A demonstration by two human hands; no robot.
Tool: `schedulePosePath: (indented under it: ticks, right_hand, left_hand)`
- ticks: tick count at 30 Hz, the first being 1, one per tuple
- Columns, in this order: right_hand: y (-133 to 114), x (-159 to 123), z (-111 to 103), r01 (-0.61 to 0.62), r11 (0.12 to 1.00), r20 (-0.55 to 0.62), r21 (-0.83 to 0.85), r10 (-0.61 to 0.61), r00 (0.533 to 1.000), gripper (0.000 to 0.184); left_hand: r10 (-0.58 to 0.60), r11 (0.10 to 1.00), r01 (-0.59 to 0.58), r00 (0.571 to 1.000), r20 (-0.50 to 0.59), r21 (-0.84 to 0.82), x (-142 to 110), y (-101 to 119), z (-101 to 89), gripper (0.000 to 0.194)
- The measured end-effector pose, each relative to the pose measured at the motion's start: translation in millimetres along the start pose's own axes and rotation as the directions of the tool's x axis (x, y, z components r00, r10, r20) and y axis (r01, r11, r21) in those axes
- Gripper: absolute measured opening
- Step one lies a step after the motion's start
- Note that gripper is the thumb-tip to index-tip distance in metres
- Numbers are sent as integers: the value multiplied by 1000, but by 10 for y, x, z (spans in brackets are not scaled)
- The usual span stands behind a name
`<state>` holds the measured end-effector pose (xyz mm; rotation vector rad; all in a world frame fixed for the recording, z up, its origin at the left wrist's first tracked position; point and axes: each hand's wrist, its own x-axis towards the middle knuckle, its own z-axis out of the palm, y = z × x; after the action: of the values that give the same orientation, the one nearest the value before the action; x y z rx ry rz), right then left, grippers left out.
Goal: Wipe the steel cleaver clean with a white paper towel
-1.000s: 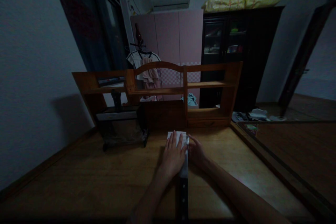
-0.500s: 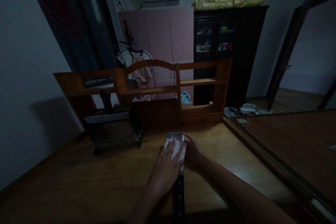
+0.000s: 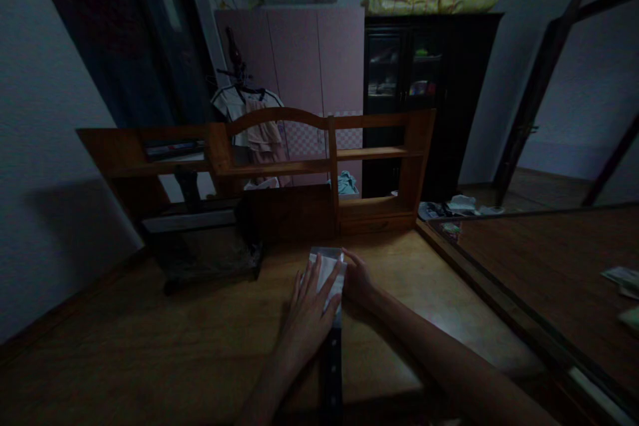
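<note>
A small white sheet of paper lies on the wooden desk in dim light. My left hand lies flat on the sheet with its fingers spread. My right hand rests at the sheet's right edge, fingers curled against it; what they grip is hard to see. A dark ruler-like strip runs from under my left hand toward me.
A wooden desk shelf unit stands at the back of the desk. A dark tray-like object sits at the back left. Beyond are a pink wardrobe, a dark cabinet and a wall to the left.
The view has drifted so that everything sits further left and lower. My left hand's fingers have spread a little on the paper. My right hand stays at the paper's right edge.
</note>
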<state>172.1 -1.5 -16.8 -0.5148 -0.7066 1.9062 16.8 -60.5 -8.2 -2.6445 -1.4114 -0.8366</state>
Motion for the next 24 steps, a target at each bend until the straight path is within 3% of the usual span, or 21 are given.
schedulePosePath:
  ticks: [5,10,16,24]
  right_hand:
    - [-22,-27,64,-39,999,-7,39,39,999,39]
    - [-43,-45,77,-62,997,-43,37,64,997,39]
    - [-18,-25,23,-44,999,11,16,43,999,41]
    - [-17,-3,-3,-53,997,-18,53,54,998,35]
  left_hand:
    - [-30,999,32,996,-87,32,-39,111,-103,48]
    - [83,994,-76,992,-91,81,-21,233,-143,31]
    - [57,998,-56,998,-13,43,-17,210,22,49]
    - [-54,997,56,998,-39,59,2,157,21,49]
